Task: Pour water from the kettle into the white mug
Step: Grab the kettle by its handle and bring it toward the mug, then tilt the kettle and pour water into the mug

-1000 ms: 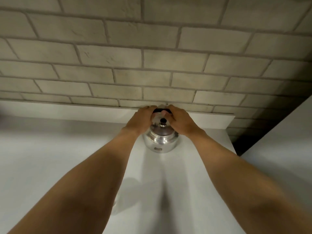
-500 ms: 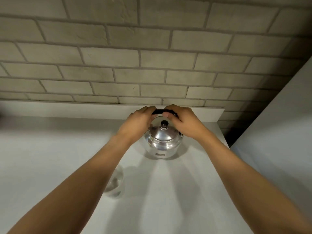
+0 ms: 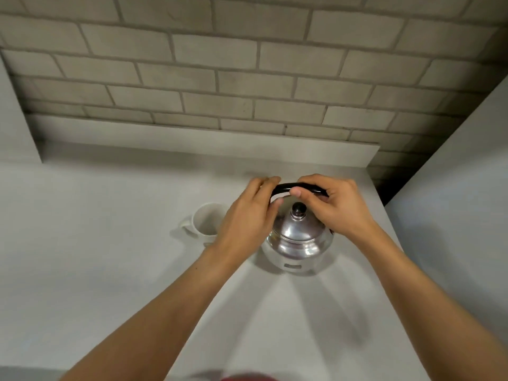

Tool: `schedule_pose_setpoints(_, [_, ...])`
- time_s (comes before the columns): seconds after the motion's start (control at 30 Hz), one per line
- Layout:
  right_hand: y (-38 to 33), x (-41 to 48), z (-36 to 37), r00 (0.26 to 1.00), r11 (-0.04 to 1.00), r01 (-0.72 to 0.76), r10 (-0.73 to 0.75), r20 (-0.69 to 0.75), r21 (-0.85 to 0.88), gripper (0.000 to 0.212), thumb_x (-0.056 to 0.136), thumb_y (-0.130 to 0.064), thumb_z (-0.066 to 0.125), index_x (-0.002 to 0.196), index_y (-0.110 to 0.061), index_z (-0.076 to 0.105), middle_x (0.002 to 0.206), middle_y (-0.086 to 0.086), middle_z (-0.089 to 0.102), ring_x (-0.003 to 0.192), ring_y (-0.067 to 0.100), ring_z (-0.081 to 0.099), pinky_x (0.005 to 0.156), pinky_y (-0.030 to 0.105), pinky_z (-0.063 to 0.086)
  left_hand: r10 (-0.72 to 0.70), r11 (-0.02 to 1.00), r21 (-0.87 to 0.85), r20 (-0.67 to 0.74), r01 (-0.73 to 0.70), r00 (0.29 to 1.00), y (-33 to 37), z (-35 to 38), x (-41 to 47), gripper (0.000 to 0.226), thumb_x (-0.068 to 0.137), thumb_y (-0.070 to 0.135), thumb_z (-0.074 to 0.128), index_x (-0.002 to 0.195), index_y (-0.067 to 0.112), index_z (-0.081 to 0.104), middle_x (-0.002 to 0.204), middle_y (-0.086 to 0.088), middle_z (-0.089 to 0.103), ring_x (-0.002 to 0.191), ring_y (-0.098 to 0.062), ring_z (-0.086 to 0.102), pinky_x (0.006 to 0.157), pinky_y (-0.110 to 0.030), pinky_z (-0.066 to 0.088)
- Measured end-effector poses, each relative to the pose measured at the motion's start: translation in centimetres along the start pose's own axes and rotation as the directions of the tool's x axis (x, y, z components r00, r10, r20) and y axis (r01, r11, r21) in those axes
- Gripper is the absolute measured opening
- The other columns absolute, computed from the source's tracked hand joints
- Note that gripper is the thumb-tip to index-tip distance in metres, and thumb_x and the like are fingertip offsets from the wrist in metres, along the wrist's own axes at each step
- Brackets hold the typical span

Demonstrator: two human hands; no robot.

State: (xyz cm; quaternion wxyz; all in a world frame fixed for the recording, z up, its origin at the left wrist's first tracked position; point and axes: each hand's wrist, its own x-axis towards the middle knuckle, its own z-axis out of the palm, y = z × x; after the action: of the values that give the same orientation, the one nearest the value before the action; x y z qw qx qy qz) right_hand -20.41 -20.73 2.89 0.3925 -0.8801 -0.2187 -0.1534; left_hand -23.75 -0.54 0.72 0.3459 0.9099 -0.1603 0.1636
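A shiny steel kettle (image 3: 298, 244) with a black lid knob and a black arched handle (image 3: 299, 186) stands on the white counter (image 3: 110, 270). My left hand (image 3: 247, 218) grips the handle's left end and my right hand (image 3: 334, 204) grips its right end. The white mug (image 3: 204, 222) stands upright just left of the kettle, its handle pointing left; my left hand and wrist cover its right side. The kettle's spout is hidden.
A grey brick wall (image 3: 247, 78) rises behind the counter's low white backsplash (image 3: 206, 141). A white vertical panel (image 3: 453, 202) bounds the counter on the right, with a dark gap beside it. Something red (image 3: 244, 377) peeks in at the bottom edge.
The view has tilted down and shifted, so the kettle appears lower and the mug has come into sight left of it. Both hands stay on the kettle's handle.
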Motion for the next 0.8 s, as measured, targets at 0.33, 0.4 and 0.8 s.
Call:
schedule_pose_setpoints(0.33, [-1.4,-0.1,-0.1,1.0,1.0,-0.006,0.006,0.013,-0.015,0.025,0.093,-0.052,0.068,0.1,-0.031,0.079,0.088,-0.014,0.077,0.076,0.008,0.073,0.07,0.026,0.054,0.141,0.951,0.27,0.046,-0.148,0.989,-0.4,4.1,-7.4,0.061,0.103,0.051,0.046,0.154,0.018,0.04,0.158,-0.004,0.044,0.141,-0.031,0.04,0.112,-0.045,0.04])
schedule_pose_setpoints(0.4, [-1.7,0.1,-0.1,1.0,1.0,-0.007,0.007,0.018,-0.019,0.027,0.093,-0.054,0.066,0.1,-0.031,0.079,0.091,-0.017,0.076,0.077,0.007,0.072,0.07,0.024,0.054,0.12,0.947,0.296,0.027,-0.123,0.992,-0.1,4.5,-7.5,0.06,0.104,0.052,0.042,0.155,0.019,0.039,0.159,-0.002,0.043,0.139,-0.031,0.041,0.109,-0.044,0.041])
schedule_pose_setpoints(0.8, [-3.5,1.3,-0.2,0.997,0.996,0.022,-0.016,0.076,-0.082,0.022,0.096,-0.044,0.069,0.1,-0.026,0.08,0.082,-0.013,0.077,0.082,0.003,0.07,0.066,0.009,0.046,0.062,0.991,0.119,-0.024,-0.059,0.998,0.5,4.7,-6.9,0.057,0.106,0.039,0.041,0.151,0.003,0.043,0.159,-0.014,0.041,0.15,-0.023,0.033,0.118,-0.032,0.035])
